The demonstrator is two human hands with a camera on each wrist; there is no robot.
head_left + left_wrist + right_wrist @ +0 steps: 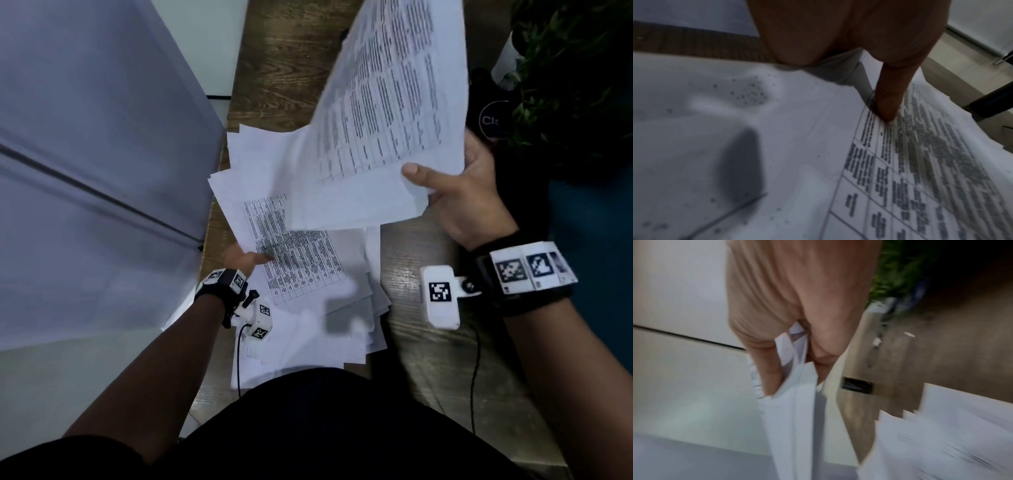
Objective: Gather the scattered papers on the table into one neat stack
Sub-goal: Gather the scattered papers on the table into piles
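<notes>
Left hand [244, 260] is flat with fingers stretched out, one fingertip [887, 113] pressing the printed table sheet [294, 260] on top of the loose pile of papers [308, 322] spread over the wooden bench [428, 359]. Over on the right, the right hand [469, 195] pinches a bundle of sheets [376, 120] by its corner, thumb on top, lifted above the pile. Plant [575, 68] at far right.

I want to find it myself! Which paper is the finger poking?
Look at the wooden table and the messy paper pile on it. The left hand touches the sheet with the printed grid lying flat on top; its neighbours look blank.
</notes>
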